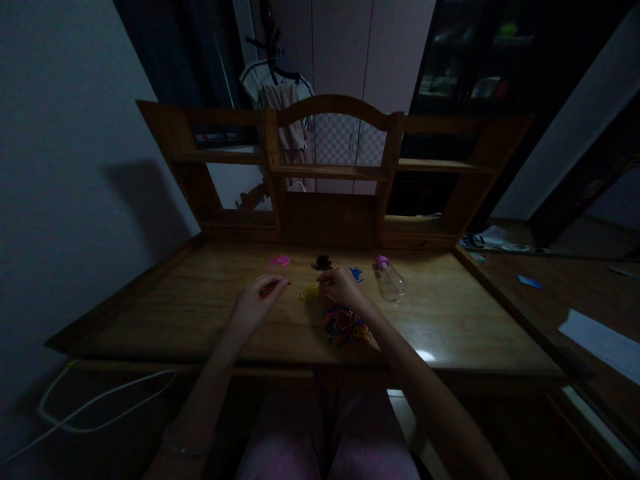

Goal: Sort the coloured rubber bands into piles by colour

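Observation:
My left hand [254, 303] is over the left middle of the desk, its fingers closed around small thin red pieces [268, 291]. To its right, my right hand [344, 288] is pinched beside a pile of yellow pieces [309, 292]; whatever its fingertips hold is too small to make out. Below the right hand lies a heap of mixed-colour pieces [345, 327]. Farther back are separate little piles of pink pieces [279, 261], black pieces [323, 263] and blue pieces [356, 274]. Their exact kind cannot be told in this dim light.
A clear bottle [391, 283] with a pink cap lies on its side at the right. The wooden desk [200, 300] has a shelf unit [330, 172] along its back. A white cable [110, 393] hangs at lower left, and papers [603, 340] lie far right.

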Demonstrator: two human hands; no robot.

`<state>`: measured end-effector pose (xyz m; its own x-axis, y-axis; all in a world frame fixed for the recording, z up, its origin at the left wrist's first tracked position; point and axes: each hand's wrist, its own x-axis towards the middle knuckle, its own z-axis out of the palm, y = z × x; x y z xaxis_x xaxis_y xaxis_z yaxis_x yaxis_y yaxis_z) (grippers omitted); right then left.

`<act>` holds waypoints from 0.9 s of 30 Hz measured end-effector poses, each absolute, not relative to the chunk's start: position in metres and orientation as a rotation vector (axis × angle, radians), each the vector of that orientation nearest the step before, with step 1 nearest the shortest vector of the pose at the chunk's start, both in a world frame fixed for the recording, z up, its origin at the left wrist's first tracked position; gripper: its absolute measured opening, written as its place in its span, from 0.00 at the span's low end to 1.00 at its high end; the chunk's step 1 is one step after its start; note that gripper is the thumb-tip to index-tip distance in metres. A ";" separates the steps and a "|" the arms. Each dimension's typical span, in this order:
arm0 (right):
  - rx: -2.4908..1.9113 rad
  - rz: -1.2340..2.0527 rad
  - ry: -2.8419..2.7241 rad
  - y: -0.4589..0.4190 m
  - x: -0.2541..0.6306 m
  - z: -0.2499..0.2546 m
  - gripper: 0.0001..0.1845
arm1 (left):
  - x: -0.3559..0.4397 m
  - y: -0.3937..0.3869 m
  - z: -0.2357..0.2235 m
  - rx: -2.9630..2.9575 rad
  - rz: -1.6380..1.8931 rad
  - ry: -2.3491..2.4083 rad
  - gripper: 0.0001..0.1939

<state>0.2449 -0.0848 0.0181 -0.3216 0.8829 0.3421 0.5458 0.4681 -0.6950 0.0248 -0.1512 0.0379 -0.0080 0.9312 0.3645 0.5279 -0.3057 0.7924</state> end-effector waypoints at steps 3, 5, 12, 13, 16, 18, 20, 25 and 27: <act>-1.163 0.661 -1.968 -0.088 0.254 0.020 0.11 | 0.024 -0.163 0.024 1.828 1.203 1.514 0.15; -1.130 0.716 -1.894 -0.096 0.269 0.027 0.11 | 0.027 -0.170 0.017 1.809 1.186 1.519 0.15; -1.177 0.596 -1.683 -0.146 0.337 0.044 0.14 | 0.073 -0.210 0.004 1.944 0.960 1.343 0.09; -1.194 0.614 -1.670 -0.155 0.344 0.042 0.14 | 0.082 -0.215 0.002 1.958 0.930 1.305 0.08; -1.294 0.691 -1.745 -0.182 0.354 0.031 0.12 | 0.102 -0.228 -0.005 1.967 0.912 1.253 0.07; -1.361 0.740 -1.809 -0.198 0.355 0.021 0.11 | 0.112 -0.234 -0.007 1.968 0.924 1.248 0.07; -1.420 0.750 -1.819 -0.210 0.351 0.012 0.09 | 0.120 -0.238 -0.009 1.974 0.924 1.234 0.07; -1.435 0.642 -1.854 -0.216 0.339 0.000 0.06 | 0.137 -0.236 -0.012 2.024 0.985 1.262 0.09; -1.408 0.610 -1.891 -0.214 0.337 -0.001 0.07 | 0.142 -0.230 -0.013 2.054 1.028 1.293 0.10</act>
